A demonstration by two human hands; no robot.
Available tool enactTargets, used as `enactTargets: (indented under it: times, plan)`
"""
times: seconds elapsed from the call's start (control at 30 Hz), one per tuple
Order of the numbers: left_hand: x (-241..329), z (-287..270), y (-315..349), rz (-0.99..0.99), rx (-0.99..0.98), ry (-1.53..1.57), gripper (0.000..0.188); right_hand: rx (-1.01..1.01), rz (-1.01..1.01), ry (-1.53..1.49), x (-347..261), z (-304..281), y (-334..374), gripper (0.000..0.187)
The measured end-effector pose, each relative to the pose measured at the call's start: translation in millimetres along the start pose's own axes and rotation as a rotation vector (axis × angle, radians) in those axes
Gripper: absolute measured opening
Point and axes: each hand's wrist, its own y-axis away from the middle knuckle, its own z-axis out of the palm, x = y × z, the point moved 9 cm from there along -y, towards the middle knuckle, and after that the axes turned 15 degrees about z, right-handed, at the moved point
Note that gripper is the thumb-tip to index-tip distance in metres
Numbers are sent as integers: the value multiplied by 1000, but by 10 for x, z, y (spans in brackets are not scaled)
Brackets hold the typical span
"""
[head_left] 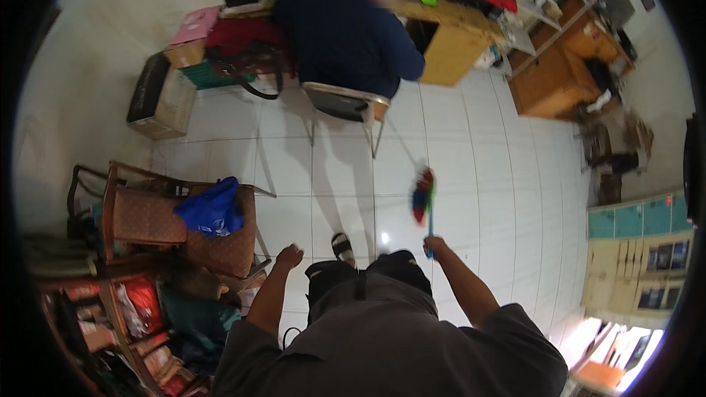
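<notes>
My right hand (434, 247) is wrapped around the blue handle of a duster (422, 197). Its fluffy head, coloured red, dark blue and green, points away from me over the white tiles and looks slightly blurred. My left hand (290, 256) hangs at my left side with the fingers curled in, and nothing shows in it. Closest to that hand is a brown upholstered chair (220, 250) with a blue bag (213, 208) on its seat.
Ahead, a person in dark blue (349, 37) sits on a metal-framed chair (342, 103) at a wooden desk (456, 48). A cardboard box (163, 99) stands at the left wall. Teal-and-cream cabinets (625, 250) line the right, and a cluttered shelf (110, 301) is at lower left.
</notes>
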Motion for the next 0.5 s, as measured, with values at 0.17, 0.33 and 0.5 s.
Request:
enactTargets:
  times: [0.17,0.33,0.5]
  plan:
    - [-761,624,1022,-391,-96,0,56,-88,83,141,232,-229,658,16]
    - [-672,1348,1751,-349,100,25,54,-150,-17,537,272,289,1631,31]
    - [805,1739,2188,437,798,320,28,-479,-692,1018,757,1223,1625,39]
